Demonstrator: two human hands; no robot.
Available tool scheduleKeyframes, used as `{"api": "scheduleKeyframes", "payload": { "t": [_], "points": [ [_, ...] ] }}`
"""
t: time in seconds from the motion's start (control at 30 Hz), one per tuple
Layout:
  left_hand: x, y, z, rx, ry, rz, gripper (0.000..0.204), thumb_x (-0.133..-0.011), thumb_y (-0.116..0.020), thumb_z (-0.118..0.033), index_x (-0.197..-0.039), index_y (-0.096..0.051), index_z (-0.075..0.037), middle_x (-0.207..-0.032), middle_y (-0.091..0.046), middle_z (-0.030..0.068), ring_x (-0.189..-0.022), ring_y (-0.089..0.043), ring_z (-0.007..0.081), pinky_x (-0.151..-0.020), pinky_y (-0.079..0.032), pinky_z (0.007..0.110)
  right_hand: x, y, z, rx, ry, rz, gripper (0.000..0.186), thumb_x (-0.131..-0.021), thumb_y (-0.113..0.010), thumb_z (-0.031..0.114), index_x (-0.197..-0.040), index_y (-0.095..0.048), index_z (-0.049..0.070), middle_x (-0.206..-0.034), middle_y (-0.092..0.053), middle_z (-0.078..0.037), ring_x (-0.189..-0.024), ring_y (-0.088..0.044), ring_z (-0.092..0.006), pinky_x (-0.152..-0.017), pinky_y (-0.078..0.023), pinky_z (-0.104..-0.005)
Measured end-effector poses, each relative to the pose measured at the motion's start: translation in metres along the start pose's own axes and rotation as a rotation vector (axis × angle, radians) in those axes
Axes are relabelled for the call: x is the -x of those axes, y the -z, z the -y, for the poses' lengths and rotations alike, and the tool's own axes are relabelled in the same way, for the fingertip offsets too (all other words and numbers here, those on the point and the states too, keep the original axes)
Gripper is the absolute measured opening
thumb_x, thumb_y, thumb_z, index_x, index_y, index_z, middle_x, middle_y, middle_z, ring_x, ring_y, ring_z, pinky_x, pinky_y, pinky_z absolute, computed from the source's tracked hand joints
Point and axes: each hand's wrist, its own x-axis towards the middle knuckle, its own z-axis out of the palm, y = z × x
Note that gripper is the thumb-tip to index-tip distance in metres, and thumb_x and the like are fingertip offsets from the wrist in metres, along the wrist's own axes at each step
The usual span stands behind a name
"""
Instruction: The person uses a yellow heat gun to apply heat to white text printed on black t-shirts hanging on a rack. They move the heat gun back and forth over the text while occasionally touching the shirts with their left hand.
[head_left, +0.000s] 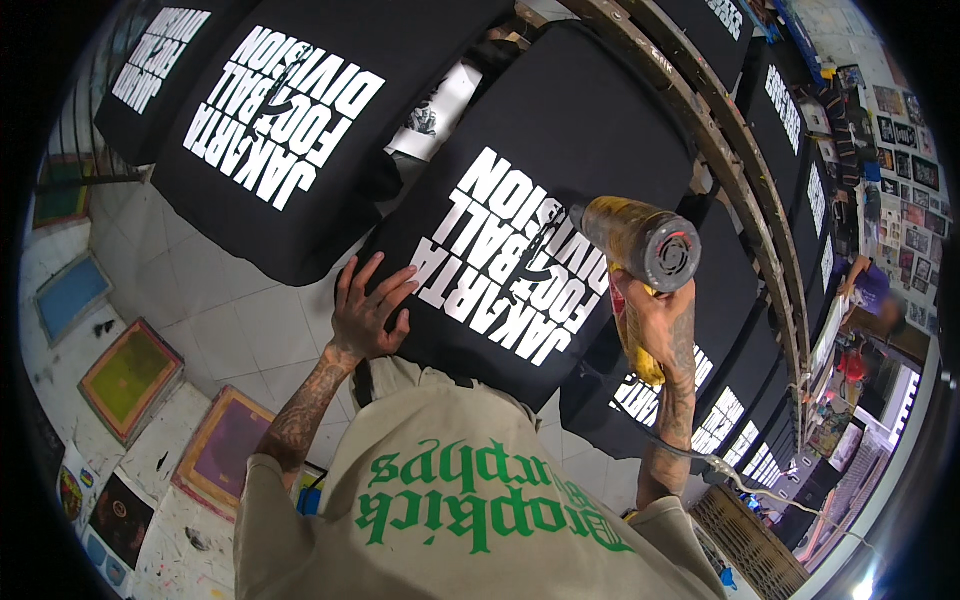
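Observation:
A black T-shirt (600, 105) lies spread flat in front of me, with large white block lettering (480, 250) and a dark figure across its middle. My right hand (660, 318) is wrapped around the handle of a worn yellow and grey heat gun (625, 222). The gun is held above the right part of the print, its nozzle pointing left over the shirt. On the shirt's near left edge rests my left hand (370, 310), its fingers spread and holding nothing. The heat gun's body hides some of the lettering.
More printed black shirts (420, 40) lie to the left and right. Curved-looking rails (735, 150) run along the right side. A cable (740, 477) trails from the gun's side. Framed printing screens (130, 382) lean at lower left. Another person (868, 298) is at far right.

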Motion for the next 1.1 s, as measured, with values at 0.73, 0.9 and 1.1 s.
{"api": "scheduleKeyframes", "payload": {
  "t": [0.73, 0.9, 1.1],
  "points": [
    [0.002, -0.001, 0.001, -0.018, 0.010, -0.024, 0.039, -0.090, -0.056, -0.025, -0.127, -0.067, -0.018, -0.145, -0.061, -0.0033, -0.143, -0.044, 0.0328, -0.123, -0.027, 0.059, -0.016, -0.019, 0.018, -0.153, -0.043, 0.083, 0.027, -0.083, -0.073, 0.007, -0.108, -0.069, -0.002, -0.083, -0.071, -0.007, -0.071, -0.066, -0.0133, -0.066, -0.053, -0.0310],
    [0.000, 0.000, 0.001, -0.008, 0.014, -0.020, 0.039, -0.090, -0.056, -0.025, -0.127, -0.067, -0.018, -0.145, -0.061, -0.0032, -0.143, -0.045, 0.0320, -0.123, -0.027, 0.058, -0.018, -0.016, 0.011, -0.049, 0.029, 0.128, 0.033, -0.082, -0.075, 0.008, -0.113, -0.068, -0.003, -0.095, -0.073, -0.009, -0.083, -0.068, -0.0158, -0.076, -0.054, -0.0324],
    [0.001, 0.000, 0.001, 0.008, 0.012, -0.024, 0.040, -0.090, -0.057, -0.025, -0.128, -0.065, -0.017, -0.143, -0.062, -0.0021, -0.141, -0.046, 0.0324, -0.122, -0.029, 0.058, -0.016, -0.019, 0.019, -0.093, 0.008, 0.124, 0.041, -0.081, -0.078, 0.011, -0.118, -0.067, -0.003, -0.105, -0.074, -0.011, -0.095, -0.069, -0.0171, -0.086, -0.055, -0.0345]
  ]
}}
